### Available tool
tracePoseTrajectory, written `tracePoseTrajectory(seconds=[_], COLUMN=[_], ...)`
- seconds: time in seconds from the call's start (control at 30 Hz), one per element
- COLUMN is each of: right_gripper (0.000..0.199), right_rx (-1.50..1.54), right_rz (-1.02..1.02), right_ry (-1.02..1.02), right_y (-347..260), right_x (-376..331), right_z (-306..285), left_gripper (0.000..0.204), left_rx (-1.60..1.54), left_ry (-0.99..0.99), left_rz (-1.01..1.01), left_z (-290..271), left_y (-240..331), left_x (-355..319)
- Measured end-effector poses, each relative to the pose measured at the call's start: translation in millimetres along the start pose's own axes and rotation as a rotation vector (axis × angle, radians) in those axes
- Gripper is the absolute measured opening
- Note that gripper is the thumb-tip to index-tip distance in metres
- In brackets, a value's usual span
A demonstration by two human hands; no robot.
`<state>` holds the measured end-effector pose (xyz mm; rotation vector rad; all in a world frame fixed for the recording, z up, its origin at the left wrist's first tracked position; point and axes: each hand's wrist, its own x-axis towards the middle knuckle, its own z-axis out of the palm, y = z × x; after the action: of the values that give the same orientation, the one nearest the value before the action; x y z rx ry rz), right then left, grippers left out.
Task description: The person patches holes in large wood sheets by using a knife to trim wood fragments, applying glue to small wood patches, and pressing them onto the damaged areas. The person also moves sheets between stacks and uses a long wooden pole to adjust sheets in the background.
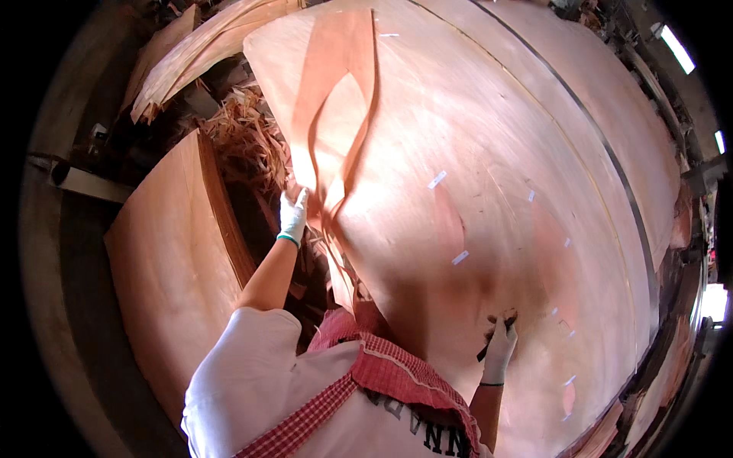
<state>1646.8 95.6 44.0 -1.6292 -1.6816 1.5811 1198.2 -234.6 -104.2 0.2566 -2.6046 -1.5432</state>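
My left hand (292,217), in a white glove with a green cuff, is closed at the left edge of a loose strip of thin wood veneer (341,46). The strip runs away from me and splits around an oval gap, its narrow end hanging toward my apron. Beneath it spreads a large pale veneer sheet (458,145) with several short pieces of white tape on it. Low on the right of that sheet is my gloved right hand (500,343), its fingers wrapped round a small dark tool (482,353) whose kind I cannot make out.
On the left stands a stack of veneer sheets (175,237). Torn veneer scraps (246,133) heap up between it and the large sheet. Curved veneer pieces (206,49) lie at the far left. A dark straight band (569,91) crosses the far right of the sheet.
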Motion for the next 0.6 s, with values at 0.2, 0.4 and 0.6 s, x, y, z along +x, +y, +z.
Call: tracePoseTrajectory(seconds=[0.2, 0.4, 0.6], right_gripper=[0.031, 0.024, 0.021], right_rx=[-0.064, -0.118, -0.110], right_rz=[-0.050, -0.091, -0.264], right_ry=[-0.172, -0.277, -0.221], right_y=[4, 10, -83], right_x=[-72, -103, -60], right_z=[54, 123, 260], left_gripper=[0.064, 0.039, 0.028], left_rx=[-0.448, -0.591, -0.605], left_ry=[-0.457, -0.641, -0.949], left_rz=[-0.290, -0.275, -0.268], left_z=[-9, -56, -95], left_y=[0, 0, 30], left_x=[30, 62, 91])
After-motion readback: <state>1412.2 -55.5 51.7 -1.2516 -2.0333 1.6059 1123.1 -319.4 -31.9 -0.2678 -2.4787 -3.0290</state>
